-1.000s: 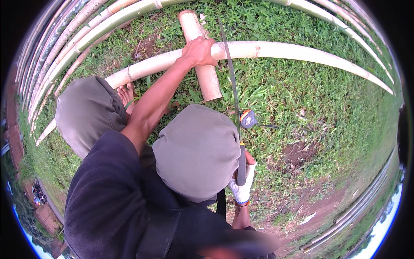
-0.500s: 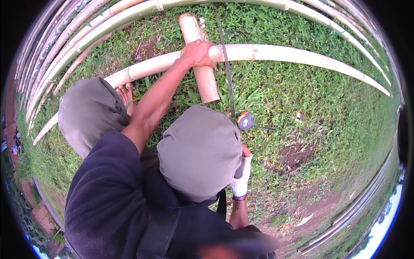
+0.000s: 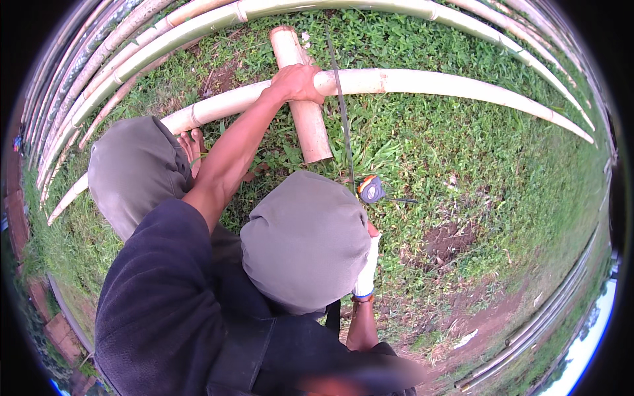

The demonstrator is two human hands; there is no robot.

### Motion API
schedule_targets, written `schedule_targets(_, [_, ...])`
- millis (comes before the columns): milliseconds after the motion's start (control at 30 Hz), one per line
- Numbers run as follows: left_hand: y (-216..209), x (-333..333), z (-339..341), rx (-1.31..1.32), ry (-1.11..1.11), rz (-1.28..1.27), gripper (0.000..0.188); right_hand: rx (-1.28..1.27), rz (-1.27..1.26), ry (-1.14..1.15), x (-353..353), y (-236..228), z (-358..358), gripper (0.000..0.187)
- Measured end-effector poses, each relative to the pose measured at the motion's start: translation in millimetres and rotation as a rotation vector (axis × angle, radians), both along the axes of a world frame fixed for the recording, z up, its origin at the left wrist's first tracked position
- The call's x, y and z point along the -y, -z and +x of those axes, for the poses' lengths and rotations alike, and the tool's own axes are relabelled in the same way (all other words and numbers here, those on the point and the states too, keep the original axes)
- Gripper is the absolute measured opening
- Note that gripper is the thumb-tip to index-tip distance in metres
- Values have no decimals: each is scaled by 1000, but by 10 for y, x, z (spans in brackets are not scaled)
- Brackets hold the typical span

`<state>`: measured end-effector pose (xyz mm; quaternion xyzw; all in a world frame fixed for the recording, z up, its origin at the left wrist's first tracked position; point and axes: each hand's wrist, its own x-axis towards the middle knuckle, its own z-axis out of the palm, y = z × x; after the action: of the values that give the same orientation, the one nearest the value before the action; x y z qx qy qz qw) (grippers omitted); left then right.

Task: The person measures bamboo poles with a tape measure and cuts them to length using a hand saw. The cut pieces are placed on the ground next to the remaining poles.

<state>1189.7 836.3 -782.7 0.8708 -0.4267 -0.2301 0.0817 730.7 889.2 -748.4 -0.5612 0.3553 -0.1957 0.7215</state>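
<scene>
A long, pale bamboo pole (image 3: 429, 82) lies across a short, thick bamboo piece (image 3: 309, 132) on the grass. My bare left hand (image 3: 297, 82) is wrapped over the pole where the two cross. Just right of that hand, a thin saw blade (image 3: 345, 125) crosses the pole, running from beyond it back toward my right knee. My right hand (image 3: 368, 267), in a white glove with bare fingertips, is closed at the near end of the saw. The knee hides the handle and most of those fingers. A dark tape measure (image 3: 371, 190) with orange parts lies beside the blade.
My bare foot (image 3: 192, 146) is against the pole's left part. A greenish bamboo pole (image 3: 370, 8) and several more poles lie beyond. Further poles (image 3: 528, 333) rest at the lower right, near bare soil (image 3: 449, 241).
The saw and my right hand have shifted slightly forward, away from me. My left hand keeps its grip on the pole. The whole view has moved a little.
</scene>
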Motion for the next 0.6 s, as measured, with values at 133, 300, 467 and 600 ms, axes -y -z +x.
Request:
schedule_targets(133, [-66, 62, -74, 53, 17, -14, 86, 7, -32, -32, 495, 339, 833, 57])
schedule_targets(300, [-37, -117, 66, -43, 5, -9, 84, -54, -8, -2, -14, -119, 21, 61])
schedule_targets(467, [-97, -30, -89, 33, 4, 19, 94, -157, -281, -60, -69, -315, -250, 60])
schedule_targets(600, [-201, 76, -231, 77, -1, 1, 98, 137, 80, 30, 240, 35, 560, 58])
